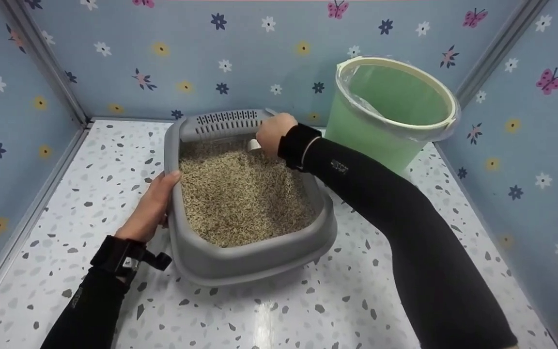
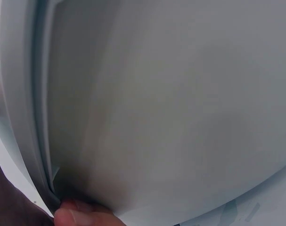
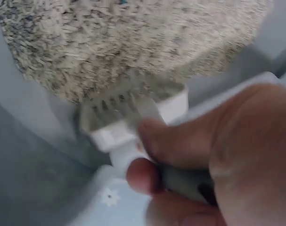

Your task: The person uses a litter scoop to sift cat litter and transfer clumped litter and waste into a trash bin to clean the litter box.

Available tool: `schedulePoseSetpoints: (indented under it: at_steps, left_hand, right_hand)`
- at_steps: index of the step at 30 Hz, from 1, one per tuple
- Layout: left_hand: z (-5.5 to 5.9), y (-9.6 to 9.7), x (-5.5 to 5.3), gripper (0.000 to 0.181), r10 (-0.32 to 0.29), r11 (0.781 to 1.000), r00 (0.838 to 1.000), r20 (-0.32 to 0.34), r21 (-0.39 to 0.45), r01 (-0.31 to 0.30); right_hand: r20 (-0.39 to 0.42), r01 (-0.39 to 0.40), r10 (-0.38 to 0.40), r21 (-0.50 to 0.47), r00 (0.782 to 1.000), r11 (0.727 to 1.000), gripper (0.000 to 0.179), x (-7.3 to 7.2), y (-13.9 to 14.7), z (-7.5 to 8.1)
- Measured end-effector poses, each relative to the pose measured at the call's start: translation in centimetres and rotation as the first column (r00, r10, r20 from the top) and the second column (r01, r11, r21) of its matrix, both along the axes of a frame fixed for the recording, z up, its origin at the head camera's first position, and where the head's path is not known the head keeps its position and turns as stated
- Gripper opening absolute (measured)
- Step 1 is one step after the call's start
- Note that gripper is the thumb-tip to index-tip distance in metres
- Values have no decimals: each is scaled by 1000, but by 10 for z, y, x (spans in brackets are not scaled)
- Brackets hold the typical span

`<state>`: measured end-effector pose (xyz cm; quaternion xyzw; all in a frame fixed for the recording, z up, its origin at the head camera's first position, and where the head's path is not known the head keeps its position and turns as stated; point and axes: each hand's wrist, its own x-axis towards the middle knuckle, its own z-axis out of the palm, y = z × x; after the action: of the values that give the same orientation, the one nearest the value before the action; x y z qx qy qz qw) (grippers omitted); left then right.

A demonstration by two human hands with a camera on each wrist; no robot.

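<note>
A grey litter box point(image 1: 255, 264) with a slotted back edge stands on the speckled surface, holding a layer of tan pellet litter point(image 1: 225, 194). On its left side my left hand point(image 1: 149, 206) grips the rim, thumb over the top. In the left wrist view, fingertips point(image 2: 81, 216) press against the box's smooth outer wall point(image 2: 171, 103). My right hand point(image 1: 276, 133) holds a white litter scoop point(image 1: 254, 145) by its handle, over the back right of the box. The right wrist view shows the slotted scoop head point(image 3: 173, 108) near the litter's edge; some blur hides what it carries.
A green bucket point(image 1: 371, 140) with a cream rim and a clear liner stands behind the box on the right. Blue panels point(image 1: 250, 63) with flowers and butterflies enclose the back and both sides. White speckled floor point(image 1: 347, 305) surrounds the box.
</note>
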<state>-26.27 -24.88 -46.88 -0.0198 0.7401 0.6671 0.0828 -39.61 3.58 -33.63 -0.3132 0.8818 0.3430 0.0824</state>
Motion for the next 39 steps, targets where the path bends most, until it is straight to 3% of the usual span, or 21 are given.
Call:
schedulePoseSetpoints:
  at_steps: [5, 10, 15, 16, 19, 21, 23, 26, 29, 36, 39]
  left_hand:
    - [0, 1, 0, 59, 8, 1000, 1000, -2, 9, -8]
    - [0, 0, -1, 58, 4, 1000, 1000, 4, 7, -4]
    - [-1, 0, -1, 55, 0, 999, 1000, -13, 33, 0]
    - [-1, 1, -1, 55, 0, 999, 1000, -14, 38, 1]
    - [-1, 2, -1, 53, 4, 999, 1000, -20, 47, -3]
    - [-1, 2, -1, 52, 6, 999, 1000, -27, 52, -5]
    - [0, 3, 0, 51, 2, 999, 1000, -29, 54, -1]
    - [2, 4, 0, 51, -6, 998, 999, -37, 63, 8]
    - [3, 3, 0, 52, -6, 998, 999, -38, 61, 9]
    - [3, 3, 1, 55, 0, 999, 1000, -24, 37, 1]
    - [3, 3, 2, 56, -2, 999, 1000, -25, 33, 3]
  right_hand:
    - [147, 82, -85, 31, 985, 996, 43, 1, -3, 27]
    - [310, 173, -171, 22, 935, 985, 34, 1, -4, 54]
    - [452, 332, -284, -29, 846, 943, 29, 0, 0, 67]
    - [496, 396, -324, -44, 806, 917, 30, -2, 2, 68]
    - [577, 454, -355, -31, 736, 891, 33, -11, 7, 69]
    - [618, 451, -346, -16, 706, 892, 37, -20, 11, 70]
    - [638, 405, -310, -3, 705, 914, 39, -28, 16, 70]
    - [682, 480, -335, -26, 650, 877, 33, -36, 22, 73]
    - [718, 580, -367, -62, 591, 813, 24, -40, 28, 75]
    - [705, 478, -265, -119, 658, 871, 43, -57, 39, 64]
    - [698, 480, -248, -155, 671, 864, 46, -62, 43, 57]
